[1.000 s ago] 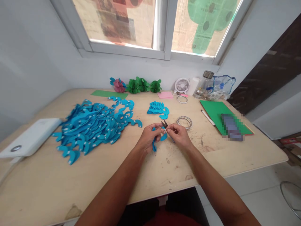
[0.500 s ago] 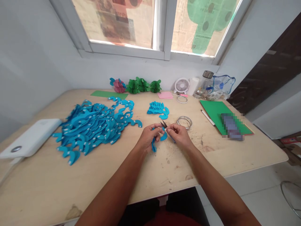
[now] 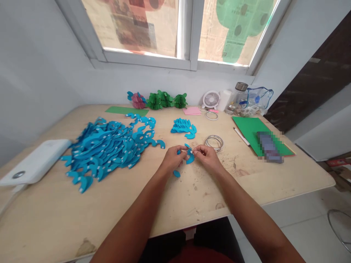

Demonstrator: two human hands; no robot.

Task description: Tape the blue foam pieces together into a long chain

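My left hand is closed around a curved blue paper cut-out, and parts of the blue paper show above and below the fingers. My right hand pinches with thumb and forefinger at a small white patch on the same blue paper, so both hands meet over the table. No scissors show now; whether they are under the right hand cannot be seen. A small bunch of folded blue cut-outs lies just beyond my hands. To the left spreads a large heap of blue cut-outs with white patches.
Rolls of tape lie beyond my right hand. A white power bank is at the left. Paper ornaments, a small fan and a glass bottle line the back. Green card, a pen and a blurred phone are right.
The scissors whose dark blades showed between my hands are out of sight. My right fingers now pinch at the blue paper's white patch, and the paper in my left hand has shifted.
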